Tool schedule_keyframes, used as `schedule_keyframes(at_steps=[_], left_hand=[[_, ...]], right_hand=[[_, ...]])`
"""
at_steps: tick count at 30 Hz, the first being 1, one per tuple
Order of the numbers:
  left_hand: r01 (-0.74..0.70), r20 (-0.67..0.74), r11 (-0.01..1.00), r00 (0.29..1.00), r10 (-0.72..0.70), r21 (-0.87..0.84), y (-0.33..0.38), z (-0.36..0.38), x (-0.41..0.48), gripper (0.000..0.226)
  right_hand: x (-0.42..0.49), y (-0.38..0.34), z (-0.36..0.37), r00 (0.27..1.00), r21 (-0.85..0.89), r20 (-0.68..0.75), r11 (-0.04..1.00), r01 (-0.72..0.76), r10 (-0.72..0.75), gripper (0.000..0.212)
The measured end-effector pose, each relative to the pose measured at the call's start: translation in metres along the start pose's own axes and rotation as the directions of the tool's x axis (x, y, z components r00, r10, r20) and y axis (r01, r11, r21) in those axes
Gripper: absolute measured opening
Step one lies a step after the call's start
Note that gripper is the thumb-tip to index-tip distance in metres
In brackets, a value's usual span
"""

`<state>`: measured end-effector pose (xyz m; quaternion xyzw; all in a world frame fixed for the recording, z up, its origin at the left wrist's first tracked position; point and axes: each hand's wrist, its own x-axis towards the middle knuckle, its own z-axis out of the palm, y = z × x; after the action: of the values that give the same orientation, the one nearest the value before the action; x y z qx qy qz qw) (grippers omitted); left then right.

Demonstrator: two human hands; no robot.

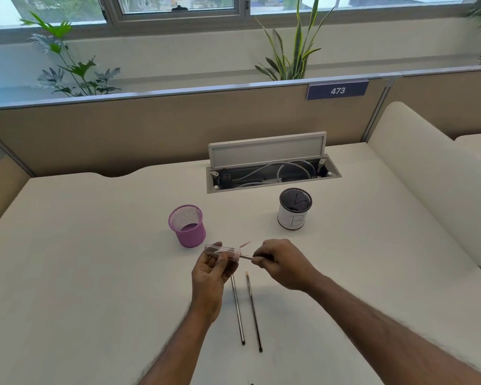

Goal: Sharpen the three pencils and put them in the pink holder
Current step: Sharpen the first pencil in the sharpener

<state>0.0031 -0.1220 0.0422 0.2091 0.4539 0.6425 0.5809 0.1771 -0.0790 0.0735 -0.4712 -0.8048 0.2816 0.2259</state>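
My left hand (pixel 210 273) grips a clear sharpener (pixel 220 250) with a pink end, held above the white desk (pixel 95 259). My right hand (pixel 281 262) pinches a dark pencil (pixel 246 256) whose tip is inside the sharpener; most of that pencil is hidden in my fingers. Two more dark pencils lie side by side on the desk below my hands, the left one (pixel 238 309) partly behind my left hand, the right one (pixel 253 312) showing a pointed tip. The pink mesh holder (pixel 188 226) stands upright just behind my left hand, nothing visible in it.
A black mesh cup with a white label marked "B" (pixel 294 209) stands to the back right. Behind it an open cable tray (pixel 272 173) with its lid raised sits in the desk. A beige partition runs along the back edge.
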Motion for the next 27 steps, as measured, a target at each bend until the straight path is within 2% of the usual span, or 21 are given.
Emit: schedule_keyframes(at_steps=[3, 6, 11, 14, 27], left_hand=[[-0.013, -0.033, 1.0, 0.999, 0.012, -0.012, 0.0, 0.0, 0.002, 0.023], [-0.018, -0.044, 1.0, 0.999, 0.018, -0.001, 0.0, 0.002, 0.002, 0.023], [-0.034, -0.07, 0.998, 0.997, 0.037, 0.047, -0.006, 0.004, -0.003, 0.023], [-0.041, -0.066, 0.997, 0.997, 0.046, 0.069, -0.007, 0.006, -0.005, 0.021], [-0.055, -0.03, 0.994, 0.998, 0.058, 0.094, -0.007, 0.007, -0.005, 0.018]], right_hand=[[0.002, -0.003, 0.001, 0.999, -0.004, -0.02, 0.999, 0.041, -0.041, 0.011], [0.001, -0.002, 0.003, 0.996, -0.033, -0.056, 0.997, 0.064, -0.066, 0.023], [-0.002, -0.004, 0.014, 0.966, -0.195, -0.213, 0.975, 0.109, -0.15, 0.01], [-0.006, -0.002, 0.015, 0.95, -0.201, -0.267, 0.973, 0.112, -0.164, 0.008], [0.0, 0.004, 0.009, 0.968, -0.141, -0.165, 0.976, 0.166, -0.189, 0.011]])
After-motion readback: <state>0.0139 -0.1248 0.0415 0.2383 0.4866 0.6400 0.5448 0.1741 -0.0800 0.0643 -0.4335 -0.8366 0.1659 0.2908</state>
